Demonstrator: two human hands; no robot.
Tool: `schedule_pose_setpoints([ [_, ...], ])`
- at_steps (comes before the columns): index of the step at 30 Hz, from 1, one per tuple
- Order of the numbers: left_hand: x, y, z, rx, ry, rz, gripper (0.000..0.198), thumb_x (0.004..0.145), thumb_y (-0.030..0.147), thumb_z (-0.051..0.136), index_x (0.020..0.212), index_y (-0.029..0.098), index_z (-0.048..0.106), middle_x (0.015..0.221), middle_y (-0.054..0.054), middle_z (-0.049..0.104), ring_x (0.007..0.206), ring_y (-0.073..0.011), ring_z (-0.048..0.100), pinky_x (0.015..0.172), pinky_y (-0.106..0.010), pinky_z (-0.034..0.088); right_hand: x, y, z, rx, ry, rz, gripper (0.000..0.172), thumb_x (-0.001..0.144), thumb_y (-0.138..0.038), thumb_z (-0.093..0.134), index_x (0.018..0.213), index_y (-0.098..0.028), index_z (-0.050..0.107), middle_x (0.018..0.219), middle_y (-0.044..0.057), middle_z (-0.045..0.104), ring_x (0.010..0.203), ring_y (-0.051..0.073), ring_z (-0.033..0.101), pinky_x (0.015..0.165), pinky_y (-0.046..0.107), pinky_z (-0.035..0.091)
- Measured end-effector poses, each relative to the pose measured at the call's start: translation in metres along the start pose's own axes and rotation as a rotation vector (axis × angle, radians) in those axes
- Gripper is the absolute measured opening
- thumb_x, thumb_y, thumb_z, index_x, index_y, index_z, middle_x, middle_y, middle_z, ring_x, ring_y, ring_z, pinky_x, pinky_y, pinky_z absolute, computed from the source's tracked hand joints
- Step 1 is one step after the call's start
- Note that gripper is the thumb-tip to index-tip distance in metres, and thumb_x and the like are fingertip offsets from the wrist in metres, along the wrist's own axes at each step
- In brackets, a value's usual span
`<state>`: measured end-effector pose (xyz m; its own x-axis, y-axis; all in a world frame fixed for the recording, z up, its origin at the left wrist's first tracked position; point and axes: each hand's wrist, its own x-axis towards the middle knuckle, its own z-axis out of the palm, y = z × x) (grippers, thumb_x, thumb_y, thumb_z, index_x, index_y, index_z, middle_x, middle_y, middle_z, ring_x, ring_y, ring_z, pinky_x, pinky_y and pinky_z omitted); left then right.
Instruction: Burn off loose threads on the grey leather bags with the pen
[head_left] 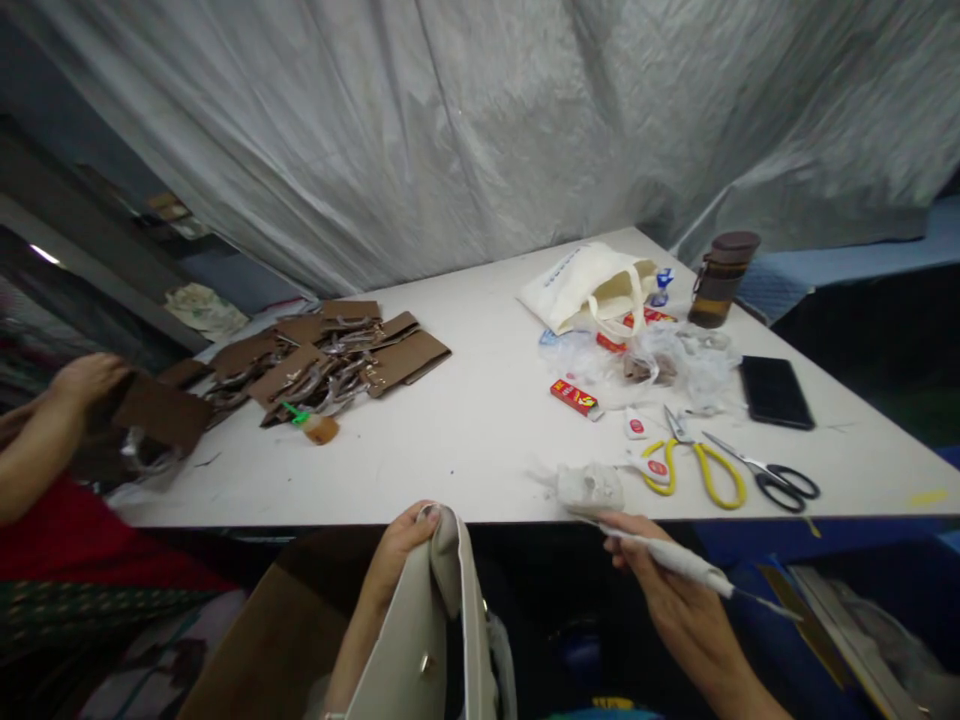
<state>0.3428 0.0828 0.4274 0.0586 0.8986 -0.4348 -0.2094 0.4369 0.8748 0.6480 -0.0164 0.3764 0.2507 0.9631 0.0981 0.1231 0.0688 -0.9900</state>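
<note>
Two hands are busy below the near edge of the white table (pixel 480 440). Left hand (pixel 401 545) pinches the top edge of a cream bag panel (pixel 424 640), fingers closed on it; looks soft and floppy, leather-like, so I'd guess it's light and sags unless gripped near that upper rim. Right hand (pixel 667 590) is wrapped around a thin white tool (pixel 675 560), tip pointing right, probably light and stiff. Just beyond on the table: a crumpled white wad (pixel 590 487), yellow scissors (pixel 694 462), black scissors (pixel 772 478), a red box (pixel 574 397). Far left, another person's hand (pixel 86 380) holds brown cardboard (pixel 161 410) beside a pile of brown pieces (pixel 322 360).
</note>
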Motion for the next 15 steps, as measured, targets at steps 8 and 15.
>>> schedule_pose_setpoints([
  [8, -0.010, -0.089, 0.092, -0.054, -0.080, -0.115, 0.041, 0.058, 0.042, 0.094, 0.068, 0.014, 0.065, 0.056, 0.002, 0.058, 0.051, -0.0109, 0.049, 0.054, -0.023, 0.038, 0.038, 0.011, -0.005, -0.248, 0.085, -0.174, 0.026, 0.104, -0.046, 0.057, 0.104, -0.023, 0.069, 0.088, 0.003, 0.075, 0.081, 0.022, 0.073, 0.077, 0.033, 0.060],
  [15, -0.018, -0.102, 0.118, 0.104, -0.024, -0.039, 0.024, 0.067, 0.033, 0.085, 0.071, 0.014, 0.072, 0.063, 0.000, 0.063, 0.062, -0.0145, 0.052, 0.063, -0.027, 0.043, 0.048, 0.013, 0.001, -0.451, 0.000, -0.447, 0.014, 0.107, -0.029, 0.056, 0.107, -0.022, 0.067, 0.099, 0.006, 0.075, 0.092, 0.023, 0.073, 0.084, 0.035, 0.057],
])
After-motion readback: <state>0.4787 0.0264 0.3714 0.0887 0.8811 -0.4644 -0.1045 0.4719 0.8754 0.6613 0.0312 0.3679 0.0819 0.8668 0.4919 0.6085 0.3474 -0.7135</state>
